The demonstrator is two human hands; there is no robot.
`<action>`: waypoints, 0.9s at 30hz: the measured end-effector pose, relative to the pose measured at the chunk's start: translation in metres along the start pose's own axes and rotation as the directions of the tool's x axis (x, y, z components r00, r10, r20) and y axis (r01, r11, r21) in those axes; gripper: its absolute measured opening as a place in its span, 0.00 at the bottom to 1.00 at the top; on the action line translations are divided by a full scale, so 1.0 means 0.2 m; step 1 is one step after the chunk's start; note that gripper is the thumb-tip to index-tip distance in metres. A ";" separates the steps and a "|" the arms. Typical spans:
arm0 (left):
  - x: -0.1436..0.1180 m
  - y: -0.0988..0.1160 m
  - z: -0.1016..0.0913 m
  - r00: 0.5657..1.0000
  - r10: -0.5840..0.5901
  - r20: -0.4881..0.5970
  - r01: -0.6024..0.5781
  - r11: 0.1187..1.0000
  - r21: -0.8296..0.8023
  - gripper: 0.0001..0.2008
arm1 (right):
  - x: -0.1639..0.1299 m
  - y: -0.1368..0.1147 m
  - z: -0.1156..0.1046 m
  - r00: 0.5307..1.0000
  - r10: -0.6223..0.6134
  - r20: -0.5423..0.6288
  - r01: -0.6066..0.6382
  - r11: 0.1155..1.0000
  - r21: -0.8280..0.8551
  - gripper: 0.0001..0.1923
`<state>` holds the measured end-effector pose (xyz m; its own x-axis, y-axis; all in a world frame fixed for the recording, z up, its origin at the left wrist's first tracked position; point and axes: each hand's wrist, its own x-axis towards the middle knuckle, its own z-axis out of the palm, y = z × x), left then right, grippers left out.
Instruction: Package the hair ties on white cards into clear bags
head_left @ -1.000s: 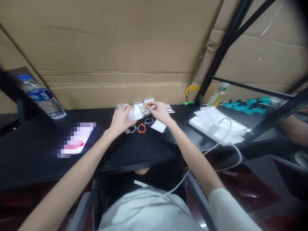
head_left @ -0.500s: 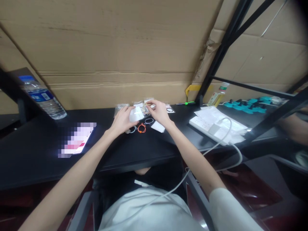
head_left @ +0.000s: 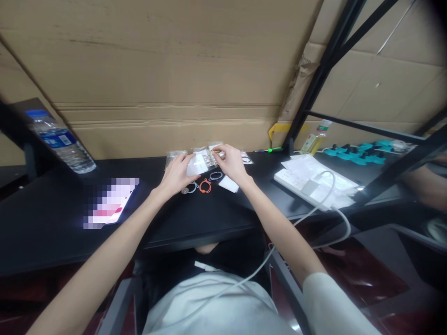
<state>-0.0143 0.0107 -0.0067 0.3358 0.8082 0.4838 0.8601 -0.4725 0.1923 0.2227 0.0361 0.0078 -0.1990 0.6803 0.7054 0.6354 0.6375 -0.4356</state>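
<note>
My left hand is closed on a small white packet at the back of the black table, thumb below and fingers above. Beside it, my right hand pinches something small and gold-coloured, too small to name, over a clear bag with small pieces in it. Just in front of the hands lie an orange hair tie, a purple hair tie and a grey-blue one with a round piece, partly by my left thumb. A white pad rests under my right wrist.
A phone lies on the left, with a water bottle behind it. On the right are a white power strip with papers and a cable, a yellowish bottle and turquoise pieces. Cardboard walls the back.
</note>
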 end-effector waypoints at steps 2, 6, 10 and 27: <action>0.00 0.00 0.00 1.000 0.002 0.001 -0.002 1.000 0.006 0.37 | 0.00 -0.01 0.01 1.000 -0.006 0.016 0.006 1.000 0.014 0.08; 0.00 0.01 0.00 1.000 0.026 -0.001 -0.026 1.000 0.009 0.36 | -0.01 0.00 0.03 0.999 -0.005 0.047 0.001 0.996 0.085 0.07; 0.00 0.01 0.00 1.000 0.022 0.001 -0.022 1.000 0.015 0.37 | -0.02 -0.01 0.05 0.985 0.103 0.141 -0.134 0.963 0.234 0.09; 0.00 -0.05 0.05 0.996 0.082 -0.024 -0.084 0.988 -0.127 0.38 | -0.02 -0.01 0.02 0.978 0.066 0.197 -0.114 0.964 0.239 0.05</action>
<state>-0.0181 0.0188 -0.0164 0.3955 0.7583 0.5182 0.7729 -0.5797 0.2583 0.2194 0.0327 0.0042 -0.2996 0.7791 0.5507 0.4570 0.6239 -0.6340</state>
